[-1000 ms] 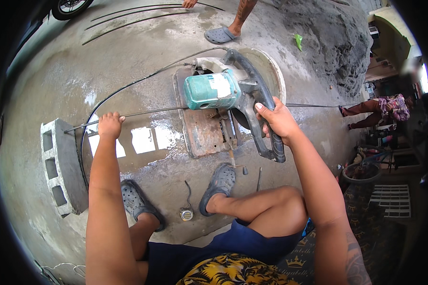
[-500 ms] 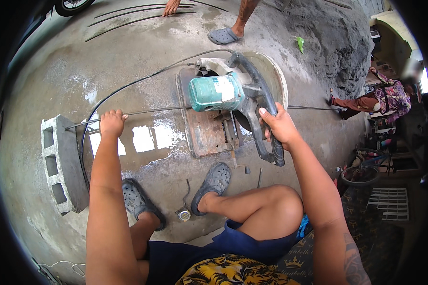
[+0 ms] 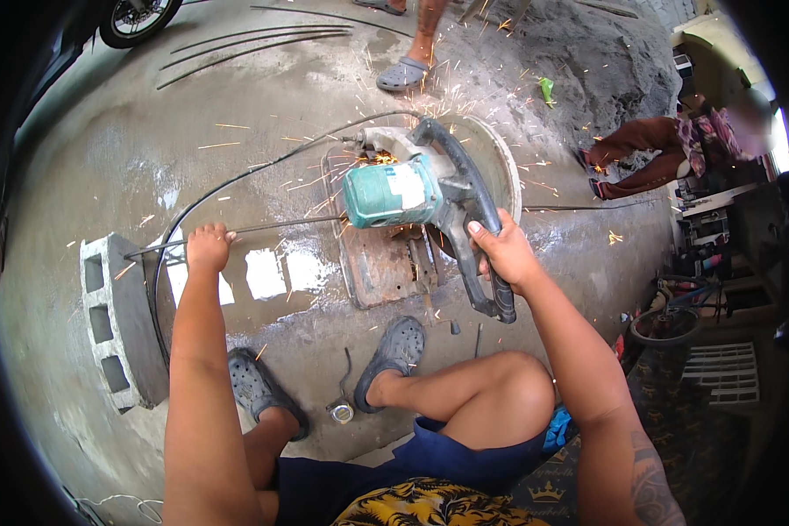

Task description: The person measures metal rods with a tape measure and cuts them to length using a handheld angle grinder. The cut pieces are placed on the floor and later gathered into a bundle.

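Note:
My right hand (image 3: 510, 254) is wrapped around the black handle of a cut-off saw (image 3: 393, 191) with a teal motor. Sparks fly from the saw towards the far side and over the floor. My left hand (image 3: 209, 248) is closed around a thin steel rod (image 3: 280, 225) to the left of the saw. That rod runs from a hollow concrete block (image 3: 140, 329) into the saw and comes out again on the right. The saw's rusty base plate (image 3: 377, 272) sits on the wet floor. Motor and guard hide the spot where blade and rod meet.
Several loose rods (image 3: 263, 46) lie at the far left near a motorcycle wheel (image 3: 138, 19). A black cable (image 3: 237, 178) loops left of the saw. By my feet lies a tape measure (image 3: 340, 411). Another person's clog (image 3: 403, 75) stands beyond the saw; a second person (image 3: 649, 153) is at right.
Sparks now spray from the saw, where none showed before. The other person's hand at the far rods has left the view. The person at right has shifted. Both my hands keep their holds.

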The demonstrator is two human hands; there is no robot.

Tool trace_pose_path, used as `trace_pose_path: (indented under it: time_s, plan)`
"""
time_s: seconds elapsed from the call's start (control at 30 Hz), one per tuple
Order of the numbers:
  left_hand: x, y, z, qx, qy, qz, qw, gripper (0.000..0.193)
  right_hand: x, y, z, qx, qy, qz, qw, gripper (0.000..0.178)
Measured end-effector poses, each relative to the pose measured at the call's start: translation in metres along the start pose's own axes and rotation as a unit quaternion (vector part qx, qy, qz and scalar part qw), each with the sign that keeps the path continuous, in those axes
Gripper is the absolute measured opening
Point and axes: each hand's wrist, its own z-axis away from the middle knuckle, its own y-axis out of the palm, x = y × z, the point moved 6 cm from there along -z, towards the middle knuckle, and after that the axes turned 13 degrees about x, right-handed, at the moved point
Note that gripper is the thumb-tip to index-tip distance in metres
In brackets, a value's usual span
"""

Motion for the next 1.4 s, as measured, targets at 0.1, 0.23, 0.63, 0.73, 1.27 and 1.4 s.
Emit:
trace_pose_path:
  time_s: [0.1, 0.23, 0.63, 0.73, 1.27, 1.4]
  plan:
    - [0.001, -0.001, 0.000, 0.001, 0.002, -0.004, 1.000, 0.047, -0.001, -0.001, 0.000, -0.006, 0.001, 0.001, 1.000, 0.055]
    - [0.002, 0.001, 0.001, -0.003, 0.015, 0.010, 1.000, 0.047, -0.009, -0.001, -0.002, -0.004, -0.002, 0.001, 1.000, 0.057]
    - [-0.002, 0.003, 0.001, 0.006, 0.017, 0.025, 1.000, 0.039, -0.018, 0.001, -0.002, -0.017, -0.010, 0.012, 1.000, 0.061]
    - [0.005, 0.006, 0.002, -0.008, 0.017, 0.019, 1.000, 0.039, -0.019, 0.003, -0.003, -0.023, -0.014, 0.020, 0.999, 0.061]
    - [0.003, 0.004, 0.010, 0.014, 0.013, 0.026, 0.999, 0.043, -0.034, 0.011, -0.004, -0.033, -0.009, 0.016, 0.999, 0.048]
    - [-0.009, -0.004, 0.010, 0.017, 0.026, 0.038, 0.999, 0.046, -0.058, 0.009, -0.005, -0.019, -0.010, 0.001, 1.000, 0.059]
